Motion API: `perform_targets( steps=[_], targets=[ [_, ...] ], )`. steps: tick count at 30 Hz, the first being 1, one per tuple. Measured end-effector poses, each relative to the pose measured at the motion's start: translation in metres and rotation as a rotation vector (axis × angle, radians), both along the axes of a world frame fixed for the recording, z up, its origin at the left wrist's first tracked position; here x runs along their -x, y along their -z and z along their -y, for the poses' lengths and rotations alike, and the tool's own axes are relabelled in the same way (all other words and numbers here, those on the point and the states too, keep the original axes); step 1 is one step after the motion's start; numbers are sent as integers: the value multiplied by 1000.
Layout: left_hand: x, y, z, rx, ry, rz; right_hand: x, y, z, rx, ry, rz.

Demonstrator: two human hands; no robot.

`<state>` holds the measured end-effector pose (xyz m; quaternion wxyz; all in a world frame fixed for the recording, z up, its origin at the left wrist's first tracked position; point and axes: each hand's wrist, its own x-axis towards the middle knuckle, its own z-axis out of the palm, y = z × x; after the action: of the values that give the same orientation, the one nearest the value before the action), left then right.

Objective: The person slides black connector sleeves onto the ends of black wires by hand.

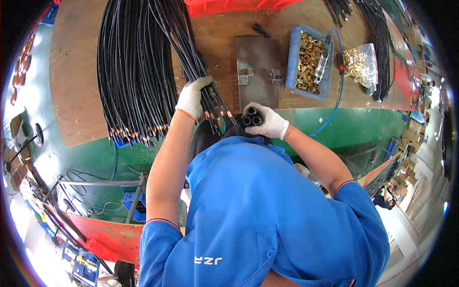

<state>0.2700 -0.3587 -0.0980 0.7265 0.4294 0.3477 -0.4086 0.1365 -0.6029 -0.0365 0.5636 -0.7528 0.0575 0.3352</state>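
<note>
My left hand point(192, 98), in a white glove, is closed around a bunch of black cables point(180, 50) at the table's near edge. Bare copper ends point(213, 118) stick out below that grip. To its right my right hand point(273, 123), gloved too, grips three short black tubes point(252, 116) whose hollow round ends face up. The copper cable ends reach close to these tubes; whether they touch I cannot tell. Left of my left hand a wide row of black cables point(136, 67) lies on the brown table point(71, 81), copper tips hanging over the edge.
A dark metal plate point(258, 62) lies mid-table, a small black piece point(261, 30) beyond it. On the right are a blue bin point(291, 62) of brass fittings with a tool on a blue hose point(340, 86), and a clear bag point(361, 64) of fittings. A red crate point(234, 5) stands behind.
</note>
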Motion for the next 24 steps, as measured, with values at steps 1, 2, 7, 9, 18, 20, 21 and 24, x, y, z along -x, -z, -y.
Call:
perform_targets(
  steps=[1,2,7,9,18,20,21,24],
  targets=[
    [1,3,2,6,-40,42,6,2,1,2,13,-3],
    [2,4,3,6,-37,40,11,2,2,2,15,-5],
    [1,-1,8,-29,-38,88,17,-9,-2,-57,64,-69],
    [1,-1,6,-27,-27,89,16,-13,-5,-100,124,-123],
    [1,-20,7,-69,45,131,-11,-20,-39,55,236,-127],
    [-1,-28,9,-117,52,165,-22,-3,-49,352,126,51],
    [-2,-31,5,-120,46,165,-26,16,-49,251,171,55],
    [-3,-35,-9,-95,76,117,-67,37,-56,34,303,-90]
  ],
)
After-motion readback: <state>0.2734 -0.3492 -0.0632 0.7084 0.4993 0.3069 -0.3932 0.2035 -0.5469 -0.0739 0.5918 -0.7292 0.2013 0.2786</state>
